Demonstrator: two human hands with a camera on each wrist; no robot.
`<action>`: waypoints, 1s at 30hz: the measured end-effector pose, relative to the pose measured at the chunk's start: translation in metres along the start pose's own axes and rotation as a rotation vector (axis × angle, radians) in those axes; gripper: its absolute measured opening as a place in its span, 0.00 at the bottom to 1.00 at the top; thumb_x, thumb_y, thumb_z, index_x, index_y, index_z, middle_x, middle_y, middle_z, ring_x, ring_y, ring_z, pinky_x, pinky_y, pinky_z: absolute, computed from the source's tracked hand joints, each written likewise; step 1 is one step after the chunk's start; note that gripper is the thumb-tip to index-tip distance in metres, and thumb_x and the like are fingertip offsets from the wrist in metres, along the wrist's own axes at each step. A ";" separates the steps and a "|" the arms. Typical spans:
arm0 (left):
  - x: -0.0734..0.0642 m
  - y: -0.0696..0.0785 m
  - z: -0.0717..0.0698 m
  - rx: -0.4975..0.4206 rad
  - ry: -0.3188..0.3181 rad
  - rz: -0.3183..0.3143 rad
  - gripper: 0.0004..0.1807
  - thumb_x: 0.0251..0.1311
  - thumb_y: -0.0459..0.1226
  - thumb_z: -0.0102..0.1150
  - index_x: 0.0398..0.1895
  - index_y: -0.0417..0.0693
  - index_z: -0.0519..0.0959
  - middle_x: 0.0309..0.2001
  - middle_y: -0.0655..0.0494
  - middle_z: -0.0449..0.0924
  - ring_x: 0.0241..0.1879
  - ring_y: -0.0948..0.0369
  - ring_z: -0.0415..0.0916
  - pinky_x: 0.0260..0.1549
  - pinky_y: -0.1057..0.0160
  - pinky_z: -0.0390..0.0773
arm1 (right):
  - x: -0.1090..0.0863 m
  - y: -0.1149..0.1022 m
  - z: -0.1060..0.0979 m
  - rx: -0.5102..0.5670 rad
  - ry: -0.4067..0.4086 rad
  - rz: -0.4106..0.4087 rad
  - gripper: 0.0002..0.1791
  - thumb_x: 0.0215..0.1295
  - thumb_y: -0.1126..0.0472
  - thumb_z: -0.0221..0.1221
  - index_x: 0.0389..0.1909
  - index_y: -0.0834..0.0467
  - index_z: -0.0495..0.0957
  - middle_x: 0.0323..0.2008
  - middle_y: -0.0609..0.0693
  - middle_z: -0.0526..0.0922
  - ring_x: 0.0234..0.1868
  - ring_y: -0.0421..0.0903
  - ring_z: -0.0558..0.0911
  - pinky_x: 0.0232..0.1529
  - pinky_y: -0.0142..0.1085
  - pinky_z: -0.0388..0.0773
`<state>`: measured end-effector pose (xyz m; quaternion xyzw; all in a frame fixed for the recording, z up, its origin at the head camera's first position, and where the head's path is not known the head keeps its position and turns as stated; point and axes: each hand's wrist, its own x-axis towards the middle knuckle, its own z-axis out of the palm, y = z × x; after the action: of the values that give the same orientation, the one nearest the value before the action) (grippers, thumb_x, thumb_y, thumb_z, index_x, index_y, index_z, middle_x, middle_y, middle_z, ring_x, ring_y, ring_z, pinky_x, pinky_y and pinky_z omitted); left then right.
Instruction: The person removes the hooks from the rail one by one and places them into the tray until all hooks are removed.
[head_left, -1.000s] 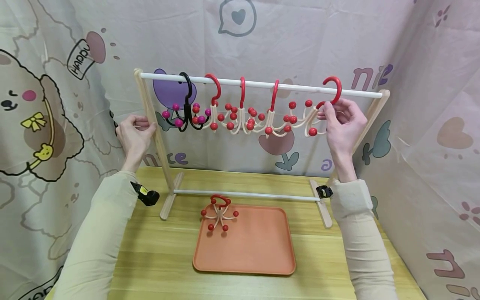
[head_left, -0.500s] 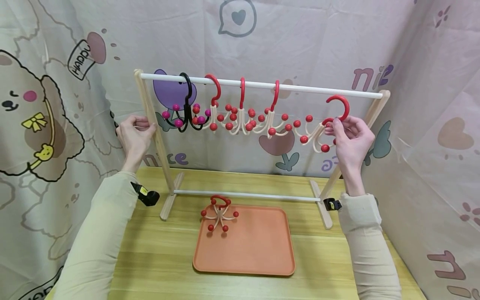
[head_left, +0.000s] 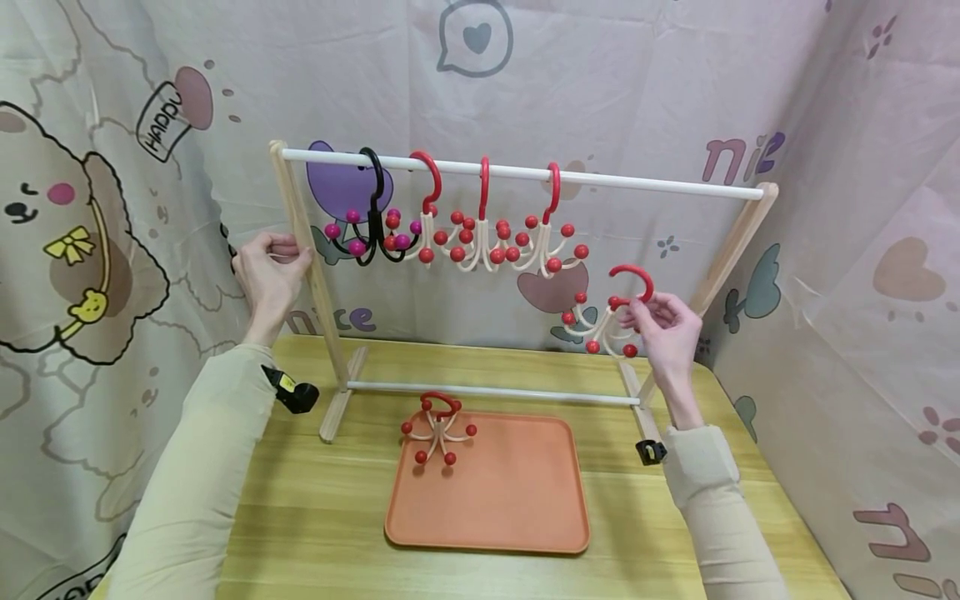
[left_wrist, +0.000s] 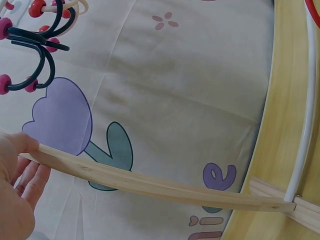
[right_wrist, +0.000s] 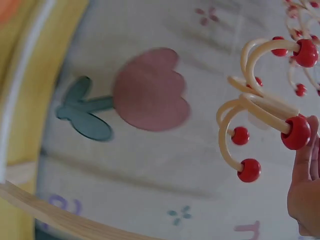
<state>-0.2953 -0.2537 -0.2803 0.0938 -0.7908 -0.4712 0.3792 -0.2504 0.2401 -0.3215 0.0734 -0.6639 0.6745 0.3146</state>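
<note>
My left hand (head_left: 272, 279) grips the left wooden post (left_wrist: 150, 186) of a small hanging rack, thumb on one side and fingers on the other. My right hand (head_left: 667, 329) pinches a red-hooked hanger (head_left: 633, 273) just below its hook, off the rod and lower than it. Cream curved arms with red ball tips (right_wrist: 250, 170) spread from that hanger. On the white top rod (head_left: 645, 179) hang a black hanger (head_left: 375, 196) with magenta balls and three red-hooked ones, such as the rightmost hanger (head_left: 553, 196). Another red-hooked hanger (head_left: 440, 429) lies on the orange tray (head_left: 517, 500).
The rack stands on a wood-grain table (head_left: 315, 517), its lower white rod (head_left: 495, 390) running behind the tray. The right wooden post (head_left: 731, 242) rises behind my right hand. Printed cloth (head_left: 600, 75) encloses the back and both sides.
My right hand has carried the red-hooked hanger away from beside the top rod, first slightly right and down, then lower and left. My left hand stays on the post.
</note>
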 end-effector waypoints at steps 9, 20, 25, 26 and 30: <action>0.000 0.000 -0.001 -0.005 -0.005 -0.006 0.12 0.57 0.37 0.68 0.42 0.41 0.84 0.20 0.89 0.68 0.19 0.88 0.67 0.60 0.63 0.71 | -0.031 0.041 0.008 0.030 -0.135 0.146 0.06 0.64 0.73 0.61 0.40 0.73 0.78 0.23 0.44 0.87 0.21 0.38 0.86 0.28 0.31 0.84; 0.000 -0.001 -0.002 -0.010 -0.015 -0.019 0.12 0.58 0.37 0.68 0.43 0.42 0.83 0.19 0.90 0.68 0.19 0.88 0.68 0.63 0.63 0.68 | -0.063 0.071 0.020 0.027 -0.342 0.214 0.12 0.63 0.77 0.59 0.43 0.83 0.73 0.26 0.44 0.88 0.24 0.37 0.86 0.31 0.32 0.85; 0.001 -0.002 -0.002 -0.008 -0.025 -0.028 0.12 0.58 0.38 0.68 0.43 0.42 0.83 0.19 0.90 0.68 0.21 0.86 0.68 0.67 0.60 0.63 | -0.074 0.082 0.027 0.033 -0.414 0.249 0.13 0.63 0.77 0.58 0.43 0.84 0.73 0.26 0.44 0.87 0.25 0.37 0.86 0.33 0.34 0.86; 0.001 -0.002 -0.002 -0.008 -0.026 -0.027 0.12 0.58 0.38 0.68 0.43 0.42 0.83 0.19 0.89 0.68 0.22 0.86 0.67 0.67 0.59 0.63 | -0.076 0.084 0.029 0.024 -0.426 0.255 0.13 0.63 0.76 0.59 0.44 0.83 0.73 0.27 0.45 0.87 0.26 0.37 0.86 0.34 0.36 0.87; 0.001 -0.002 -0.002 -0.008 -0.023 -0.024 0.12 0.57 0.38 0.69 0.42 0.42 0.83 0.19 0.89 0.68 0.21 0.86 0.67 0.66 0.59 0.64 | -0.083 0.088 0.034 -0.009 -0.480 0.248 0.12 0.64 0.75 0.60 0.43 0.81 0.75 0.29 0.55 0.87 0.27 0.39 0.87 0.37 0.44 0.87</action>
<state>-0.2948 -0.2559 -0.2808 0.0963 -0.7921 -0.4799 0.3647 -0.2414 0.1874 -0.4354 0.1478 -0.7264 0.6682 0.0635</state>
